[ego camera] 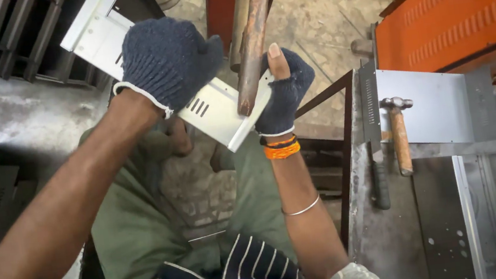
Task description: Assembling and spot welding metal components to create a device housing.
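My left hand [168, 61], in a dark blue knit glove, grips a long bent sheet-metal panel [213, 109] with small vent slots, holding it across my lap. My right hand [285, 91], in a fingerless dark glove with the thumb up, clasps the panel's near end. A rusty metal bar [253, 38] stands upright between my hands and touches the panel close to my right palm. Orange and black bands and a thin metal bangle sit on my right wrist.
A metal workbench [397, 228] at the right carries a wooden-handled hammer [399, 133], a dark-handled tool [380, 183] and flat grey sheet-metal parts [426, 105]. An orange louvred cabinet [452, 7] stands behind it. Dark metal frames [2, 37] are stacked at the upper left.
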